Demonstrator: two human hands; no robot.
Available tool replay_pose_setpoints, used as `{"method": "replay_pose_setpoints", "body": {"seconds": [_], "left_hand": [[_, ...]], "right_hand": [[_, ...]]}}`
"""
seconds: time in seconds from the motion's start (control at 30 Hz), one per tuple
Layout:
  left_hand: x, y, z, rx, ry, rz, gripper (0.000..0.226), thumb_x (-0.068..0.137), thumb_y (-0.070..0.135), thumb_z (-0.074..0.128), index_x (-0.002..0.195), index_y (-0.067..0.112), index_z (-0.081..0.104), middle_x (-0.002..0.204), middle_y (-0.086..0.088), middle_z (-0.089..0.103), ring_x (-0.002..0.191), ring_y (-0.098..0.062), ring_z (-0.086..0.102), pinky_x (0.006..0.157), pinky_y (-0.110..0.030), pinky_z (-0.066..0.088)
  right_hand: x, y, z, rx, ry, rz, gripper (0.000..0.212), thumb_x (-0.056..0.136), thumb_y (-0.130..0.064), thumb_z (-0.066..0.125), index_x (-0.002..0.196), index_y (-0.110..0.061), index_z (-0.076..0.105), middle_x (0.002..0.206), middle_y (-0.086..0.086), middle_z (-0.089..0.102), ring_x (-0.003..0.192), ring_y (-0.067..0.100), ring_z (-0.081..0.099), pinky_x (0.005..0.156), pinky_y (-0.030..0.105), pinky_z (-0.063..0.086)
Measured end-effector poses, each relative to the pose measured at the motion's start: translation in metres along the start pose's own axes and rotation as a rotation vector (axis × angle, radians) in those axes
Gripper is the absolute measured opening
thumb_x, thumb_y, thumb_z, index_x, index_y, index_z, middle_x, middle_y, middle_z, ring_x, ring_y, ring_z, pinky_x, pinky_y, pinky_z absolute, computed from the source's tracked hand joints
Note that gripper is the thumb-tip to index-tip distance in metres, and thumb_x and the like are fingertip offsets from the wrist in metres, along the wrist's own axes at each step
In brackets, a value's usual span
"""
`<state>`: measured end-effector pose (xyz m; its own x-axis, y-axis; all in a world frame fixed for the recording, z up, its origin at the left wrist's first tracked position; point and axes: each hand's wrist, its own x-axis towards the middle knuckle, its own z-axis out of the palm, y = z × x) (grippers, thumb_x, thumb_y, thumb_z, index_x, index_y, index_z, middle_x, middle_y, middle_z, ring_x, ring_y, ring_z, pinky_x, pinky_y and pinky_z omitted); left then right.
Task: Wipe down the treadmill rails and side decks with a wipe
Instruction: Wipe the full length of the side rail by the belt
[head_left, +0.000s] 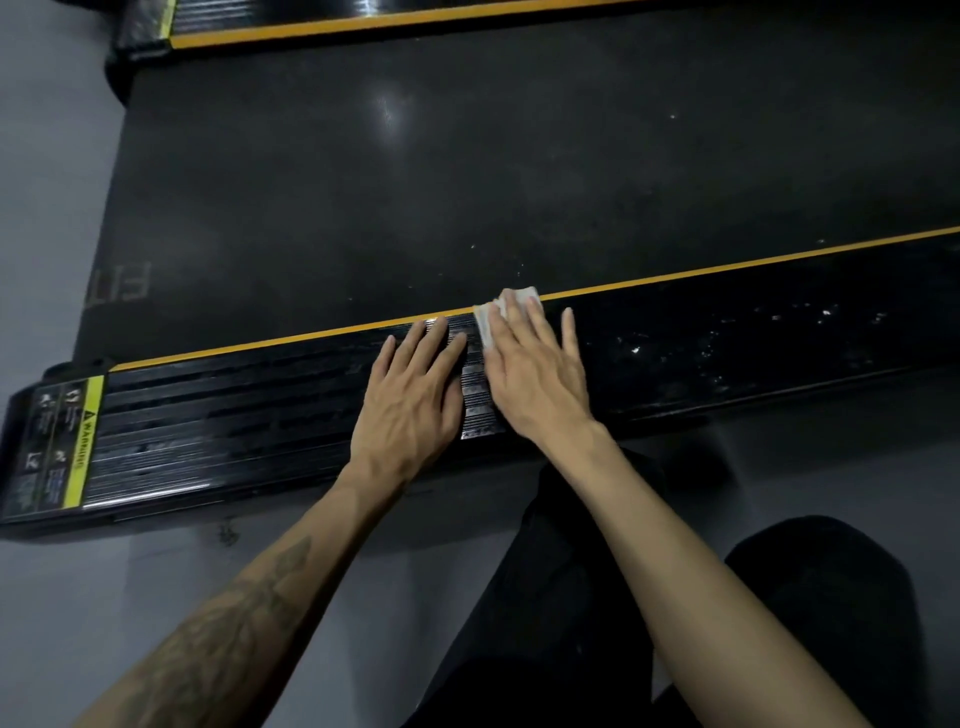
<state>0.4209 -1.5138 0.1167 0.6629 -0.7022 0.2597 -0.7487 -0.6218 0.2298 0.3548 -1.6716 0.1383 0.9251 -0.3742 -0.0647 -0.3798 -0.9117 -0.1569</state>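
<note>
The near side deck (234, 415) of the treadmill is black and ribbed, with a yellow stripe along its inner edge. My right hand (535, 371) lies flat with straight fingers on a white wipe (493, 312), pressing it onto the deck by the yellow stripe; only the wipe's far and left edges show. My left hand (410, 400) rests flat on the deck just left of it, fingers straight, holding nothing. White specks dot the deck to the right (779, 332). The far side deck (415, 15) runs along the top edge.
The black running belt (467, 171) fills the middle between the two decks. A yellow warning label (78, 441) sits at the near deck's left end. Grey floor (52, 597) lies left and below. My dark-trousered knees (571, 597) are close under my arms.
</note>
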Motion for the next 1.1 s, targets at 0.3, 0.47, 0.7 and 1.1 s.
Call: {"method": "replay_pose_setpoints", "body": {"seconds": [0.3, 0.47, 0.7, 1.1], "left_hand": [[0.003, 0.006, 0.000, -0.009, -0.019, -0.031, 0.055, 0.097, 0.034, 0.037, 0.144, 0.014, 0.058, 0.157, -0.012, 0.048, 0.149, -0.029, 0.038, 0.123, -0.051, 0.028], [0.005, 0.009, 0.000, 0.010, -0.026, -0.046, 0.057, 0.094, 0.031, 0.034, 0.143, 0.012, 0.057, 0.155, -0.014, 0.048, 0.148, -0.032, 0.039, 0.122, -0.056, 0.029], [0.007, 0.024, 0.007, 0.011, -0.011, -0.134, 0.052, 0.094, 0.030, 0.036, 0.138, 0.011, 0.058, 0.154, -0.015, 0.049, 0.149, -0.034, 0.038, 0.122, -0.060, 0.026], [0.006, 0.022, 0.012, 0.008, -0.002, -0.077, 0.056, 0.101, 0.039, 0.034, 0.149, 0.016, 0.052, 0.162, -0.011, 0.040, 0.153, -0.030, 0.032, 0.122, -0.059, 0.026]], "right_hand": [[-0.011, -0.003, 0.004, 0.028, 0.014, -0.024, 0.073, 0.099, -0.043, 0.004, 0.163, -0.016, 0.026, 0.172, 0.004, 0.014, 0.159, 0.024, 0.011, 0.127, 0.053, 0.004], [-0.010, 0.012, 0.002, 0.016, 0.053, 0.074, 0.075, 0.098, -0.044, 0.001, 0.163, -0.015, 0.024, 0.172, 0.008, 0.015, 0.159, 0.024, 0.009, 0.127, 0.054, 0.004], [-0.025, 0.000, 0.010, 0.020, 0.023, -0.020, 0.069, 0.100, -0.042, 0.008, 0.163, -0.020, 0.025, 0.172, 0.004, 0.015, 0.159, 0.027, 0.011, 0.127, 0.056, 0.008], [-0.037, 0.006, 0.015, 0.019, 0.065, -0.006, 0.068, 0.101, -0.043, 0.013, 0.162, -0.018, 0.029, 0.171, 0.005, 0.018, 0.159, 0.026, 0.014, 0.127, 0.056, 0.009]]}}
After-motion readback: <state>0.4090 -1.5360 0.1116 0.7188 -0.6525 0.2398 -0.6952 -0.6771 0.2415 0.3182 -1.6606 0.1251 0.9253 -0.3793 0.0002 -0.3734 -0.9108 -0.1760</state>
